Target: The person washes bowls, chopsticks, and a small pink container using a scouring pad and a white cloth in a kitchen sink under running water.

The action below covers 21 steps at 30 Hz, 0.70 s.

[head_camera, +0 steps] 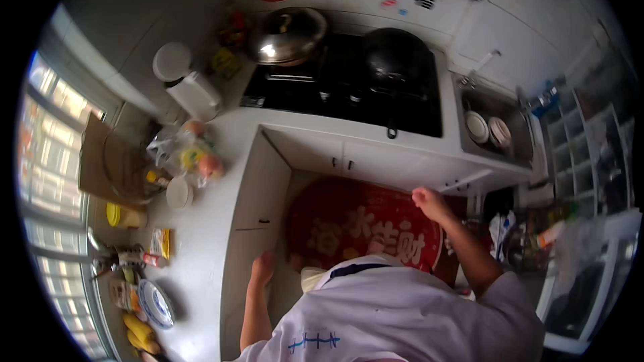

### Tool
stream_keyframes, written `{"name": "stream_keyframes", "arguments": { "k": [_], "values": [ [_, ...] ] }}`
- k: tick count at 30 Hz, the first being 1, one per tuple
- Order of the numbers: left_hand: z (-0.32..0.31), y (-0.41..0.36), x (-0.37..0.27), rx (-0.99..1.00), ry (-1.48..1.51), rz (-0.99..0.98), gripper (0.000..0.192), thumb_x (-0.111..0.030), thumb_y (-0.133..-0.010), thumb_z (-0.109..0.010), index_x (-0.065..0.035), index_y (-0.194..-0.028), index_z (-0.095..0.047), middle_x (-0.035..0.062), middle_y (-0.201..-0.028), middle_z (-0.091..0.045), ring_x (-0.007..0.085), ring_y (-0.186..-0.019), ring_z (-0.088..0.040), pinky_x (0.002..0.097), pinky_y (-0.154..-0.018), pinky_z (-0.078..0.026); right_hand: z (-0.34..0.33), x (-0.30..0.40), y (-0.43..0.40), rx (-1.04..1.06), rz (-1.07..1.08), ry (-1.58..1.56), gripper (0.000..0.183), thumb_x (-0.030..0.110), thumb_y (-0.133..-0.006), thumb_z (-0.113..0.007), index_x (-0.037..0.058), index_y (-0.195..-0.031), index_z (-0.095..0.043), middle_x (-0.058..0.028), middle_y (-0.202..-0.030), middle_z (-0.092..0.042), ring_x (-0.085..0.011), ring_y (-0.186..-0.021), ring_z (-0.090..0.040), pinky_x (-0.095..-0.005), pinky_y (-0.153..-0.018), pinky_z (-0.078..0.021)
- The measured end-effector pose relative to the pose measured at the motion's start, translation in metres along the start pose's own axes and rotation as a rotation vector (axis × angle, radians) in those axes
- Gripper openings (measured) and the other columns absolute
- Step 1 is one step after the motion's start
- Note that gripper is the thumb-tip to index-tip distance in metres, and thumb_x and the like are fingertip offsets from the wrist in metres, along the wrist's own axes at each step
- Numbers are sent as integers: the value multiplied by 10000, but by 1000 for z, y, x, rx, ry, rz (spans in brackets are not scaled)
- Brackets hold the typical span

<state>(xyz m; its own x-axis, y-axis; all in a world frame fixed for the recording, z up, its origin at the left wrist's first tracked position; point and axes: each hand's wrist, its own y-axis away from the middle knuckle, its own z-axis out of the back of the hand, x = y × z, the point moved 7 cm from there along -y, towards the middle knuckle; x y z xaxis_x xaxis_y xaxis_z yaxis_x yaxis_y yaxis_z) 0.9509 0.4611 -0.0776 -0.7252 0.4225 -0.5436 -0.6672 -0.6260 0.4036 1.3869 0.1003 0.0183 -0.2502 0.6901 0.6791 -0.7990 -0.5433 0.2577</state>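
My left hand [263, 267] hangs beside the white cabinet under the left counter, its fingers loosely curled; whether they are fully closed is blurred. Over the edge of a red floor mat [322, 211] my right hand [426, 202] is raised in front of the cabinet doors, also curled, with no object visible in it. Neither hand touches the counter. Ahead is a black gas hob [342, 80] bearing a lidded steel pan [289, 37] at its left and a black wok [395, 60] at its right, the wok's handle pointing towards me.
Right of the hob, a steel sink [495, 115] holds bowls. On the left counter [201, 241] are a plastic bag of produce [188, 153], a cardboard box [113, 166], a blue-and-white plate [156, 304] and yellow produce [140, 332]. A cluttered rack [578, 146] stands at the right.
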Motion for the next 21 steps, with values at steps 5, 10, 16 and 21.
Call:
{"name": "stream_keyframes", "arguments": {
  "k": [5,10,16,21],
  "values": [
    [-89,-80,-245,441,423,-214,293,-166,-915,-474,-37,-1173,-529,79,-949,-629,164,-811,-600,279,-665,-471,137,-126,92,-409,-331,-557,276,259,-899,-529,19,-1026,-575,-68,-825,-624,-144,-681,-603,-262,-615,-479],
    [-164,-82,-510,823,576,-477,300,-180,-946,-435,-43,-1207,-491,73,-1034,-596,139,-871,-591,259,-750,-462,132,-219,172,-468,-630,-959,273,278,-899,-534,49,-1044,-572,-63,-856,-634,-132,-721,-614,-251,-620,-488],
    [-257,-127,-662,766,489,-485,318,-188,-912,-493,-33,-1190,-501,53,-1003,-588,145,-859,-592,255,-751,-465,162,-231,156,-582,-631,-1105,220,210,-903,-511,43,-1032,-575,-58,-866,-633,-145,-743,-623,-260,-647,-495],
    [-335,-236,-732,609,370,-374,414,-250,-868,-543,-1,-1194,-489,97,-1036,-584,201,-898,-589,312,-739,-464,207,-240,106,-608,-639,-1018,214,177,-916,-484,40,-1060,-562,-46,-861,-624,-136,-748,-611,-265,-676,-492]
  ]
}}
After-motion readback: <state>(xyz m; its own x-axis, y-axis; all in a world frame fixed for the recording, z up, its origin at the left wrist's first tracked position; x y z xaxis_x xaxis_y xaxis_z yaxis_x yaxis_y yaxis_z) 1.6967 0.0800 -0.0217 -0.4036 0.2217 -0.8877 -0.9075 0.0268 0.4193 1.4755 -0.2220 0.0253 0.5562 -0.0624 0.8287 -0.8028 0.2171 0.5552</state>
